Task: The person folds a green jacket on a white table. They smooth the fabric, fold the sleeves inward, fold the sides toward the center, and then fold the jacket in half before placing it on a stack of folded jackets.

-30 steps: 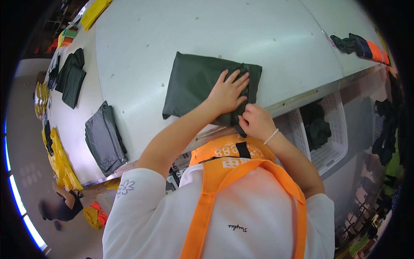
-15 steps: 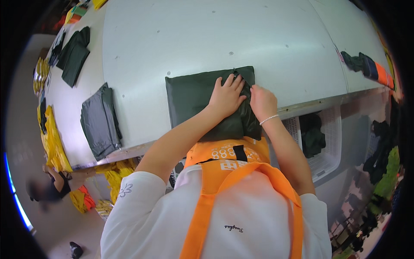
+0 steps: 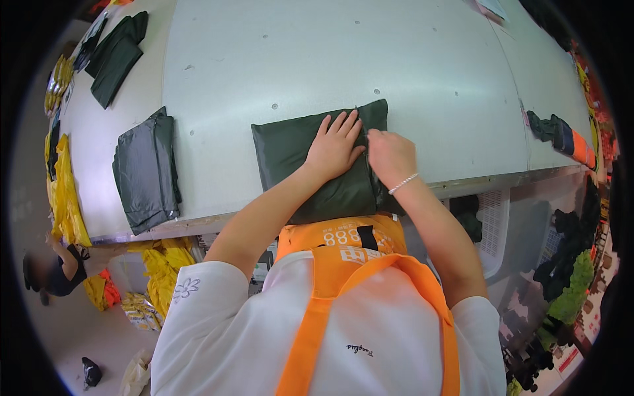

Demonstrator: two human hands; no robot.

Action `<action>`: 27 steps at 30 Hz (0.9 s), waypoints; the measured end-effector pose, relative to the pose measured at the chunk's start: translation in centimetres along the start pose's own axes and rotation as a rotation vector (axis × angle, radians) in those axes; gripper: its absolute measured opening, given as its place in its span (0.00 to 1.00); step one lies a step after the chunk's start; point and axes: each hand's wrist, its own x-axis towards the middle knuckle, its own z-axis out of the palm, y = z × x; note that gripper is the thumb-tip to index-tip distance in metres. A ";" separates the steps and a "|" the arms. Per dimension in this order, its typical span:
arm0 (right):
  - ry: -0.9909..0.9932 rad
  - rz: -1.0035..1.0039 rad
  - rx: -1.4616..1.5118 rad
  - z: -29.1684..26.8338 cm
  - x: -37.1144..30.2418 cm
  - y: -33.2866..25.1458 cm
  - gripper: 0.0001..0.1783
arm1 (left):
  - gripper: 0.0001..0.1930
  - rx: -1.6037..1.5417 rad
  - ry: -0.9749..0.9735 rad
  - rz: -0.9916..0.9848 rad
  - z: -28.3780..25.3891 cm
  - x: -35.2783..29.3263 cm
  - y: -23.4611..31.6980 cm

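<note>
A dark green folded garment (image 3: pixel 284 148) of shiny, rainwear-like cloth lies in front of me at the table's near edge. Its right part makes a strip folded along an upright crease. My left hand (image 3: pixel 332 146) rests on it palm down, fingers stretched, just left of that crease. Closed beside it, my right hand (image 3: pixel 392 158) pinches the cloth near the crease; its fingertips are partly hidden. A white beaded bracelet (image 3: pixel 403 184) circles my right wrist.
On the white table (image 3: pixel 224 72), a dark folded stack (image 3: pixel 146 171) and more dark cloth (image 3: pixel 119 59) lie left. Yellow garments (image 3: pixel 68 195) drape beyond them. A rolled orange-and-dark bundle (image 3: pixel 581 148) lies right. Below stands a white basket (image 3: pixel 494 224). A person (image 3: pixel 63 270) is far left.
My right hand has moved left and slightly down along the strip, which now lies flatter. My left hand has shifted slightly left. The view has turned a little.
</note>
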 end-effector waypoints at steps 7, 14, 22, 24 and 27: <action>-0.237 -0.033 -0.195 2.8 -0.6 -0.1 0.05 | 0.26 -0.437 -0.030 -0.058 0.2 1.2 -1.7; -0.154 -0.044 0.108 3.4 1.0 1.7 0.10 | 0.27 -0.020 -0.022 -0.067 0.7 1.7 -0.3; -0.344 0.058 0.195 6.5 7.8 5.5 0.06 | 0.17 -0.169 0.241 -0.332 1.2 4.8 -2.8; -0.420 0.100 0.217 5.6 8.4 4.7 0.04 | 0.14 -0.230 -0.027 -0.439 1.4 5.7 -3.6; -0.434 0.144 0.211 5.2 8.5 4.2 0.03 | 0.13 -0.272 -0.147 -0.541 1.9 6.5 -4.1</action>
